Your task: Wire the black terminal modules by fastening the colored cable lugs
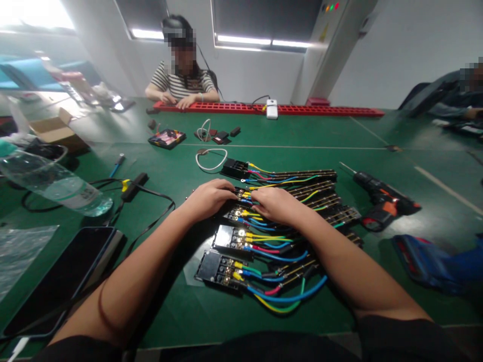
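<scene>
Several black terminal blocks (212,267) lie in a column on the table, with yellow, blue, red and green wires (289,294) running from them to long dark slotted strips (313,187). My left hand (212,199) is closed at the second block from the back, its fingers curled over the block's end; much of that block is hidden. Just to the right, my right hand (278,205) is pinched near the wire lugs (246,194) of the same block. What its fingertips hold is hidden. The rearmost terminal block (234,168) lies beyond both hands.
A black-and-orange cordless drill (387,201) and a blue power tool (433,264) lie at the right. On the left are a phone (62,281), a plastic bottle (56,183) and a black cable (153,183). A person (184,83) sits across, behind a red rail (320,109).
</scene>
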`<state>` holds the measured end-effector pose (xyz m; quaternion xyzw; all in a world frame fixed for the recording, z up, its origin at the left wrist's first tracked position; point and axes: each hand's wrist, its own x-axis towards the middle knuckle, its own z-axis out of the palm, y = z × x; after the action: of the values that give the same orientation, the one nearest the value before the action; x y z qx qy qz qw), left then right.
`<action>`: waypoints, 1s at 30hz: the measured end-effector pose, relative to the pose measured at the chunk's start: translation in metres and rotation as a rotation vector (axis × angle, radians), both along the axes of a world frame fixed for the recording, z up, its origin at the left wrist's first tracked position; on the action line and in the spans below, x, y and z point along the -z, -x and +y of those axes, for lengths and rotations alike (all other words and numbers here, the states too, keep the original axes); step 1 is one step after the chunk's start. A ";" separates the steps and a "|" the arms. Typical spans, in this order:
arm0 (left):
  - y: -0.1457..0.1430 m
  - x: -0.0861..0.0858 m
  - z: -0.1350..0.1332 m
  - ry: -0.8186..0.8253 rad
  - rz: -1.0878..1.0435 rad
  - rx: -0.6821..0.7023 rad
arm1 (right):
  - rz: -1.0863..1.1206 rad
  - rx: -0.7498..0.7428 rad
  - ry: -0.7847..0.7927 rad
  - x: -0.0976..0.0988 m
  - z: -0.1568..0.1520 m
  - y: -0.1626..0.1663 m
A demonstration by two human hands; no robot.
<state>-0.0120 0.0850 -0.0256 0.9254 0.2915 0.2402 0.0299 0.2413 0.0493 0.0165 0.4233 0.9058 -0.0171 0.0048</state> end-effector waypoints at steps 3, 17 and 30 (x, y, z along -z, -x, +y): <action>0.000 0.000 0.000 0.009 -0.002 0.000 | 0.006 0.000 -0.008 0.001 0.000 0.000; -0.005 0.004 -0.001 -0.035 -0.023 0.028 | -0.004 -0.001 0.019 -0.006 -0.001 -0.003; -0.002 0.000 -0.001 0.009 -0.051 0.043 | 0.525 0.424 -0.133 -0.029 -0.131 -0.131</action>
<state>-0.0103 0.0838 -0.0260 0.9248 0.2720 0.2619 0.0467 0.3719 -0.0820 0.0457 0.5828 0.7670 -0.0668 -0.2598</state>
